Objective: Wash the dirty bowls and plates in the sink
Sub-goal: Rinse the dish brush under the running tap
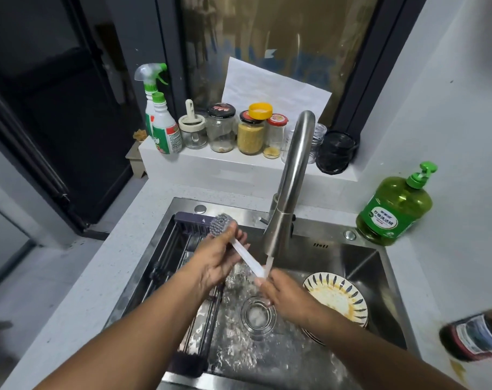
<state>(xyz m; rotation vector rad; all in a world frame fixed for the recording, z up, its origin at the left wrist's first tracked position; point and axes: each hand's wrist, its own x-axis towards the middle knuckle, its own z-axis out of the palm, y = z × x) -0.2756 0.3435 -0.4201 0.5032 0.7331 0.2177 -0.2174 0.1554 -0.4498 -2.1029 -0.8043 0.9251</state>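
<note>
Nearest the camera, two bare forearms reach in over the steel sink (385,257). The left hand (216,260) curls its fingers round the upper handle of a dish brush (240,249), just below the grey bristle head, which stands up beyond its fingertips. The right hand (281,294) pinches the lower end of the white handle between thumb and fingers. The brush slants between the two hands, under the faucet (289,175). A thin stream of water falls from the spout just beyond the right hand, onto the handle.

Judging from this, the washing has hardly begun. The one dirty plate (337,296), with a dark petal pattern on its rim and yellowish smears on its face, lies in the basin just to the right of the right hand, untouched by brush or water. A second rim seems to peek out beneath it, so there may be two pieces stacked. I cannot tell whether any is a bowl. The drain strainer (257,313) sits below and between the hands, and the basin floor is wet. A dark drying rack (182,249) spans the sink to the left of the left hand, and nothing washed can be made out on it.

Counted: one brush, one faucet, one plate for sure. One green dish soap bottle (393,209) stands on the counter, far right of the right hand. On the ledge beyond both hands stand two spray bottles (160,119) and about six jars (250,133).
</note>
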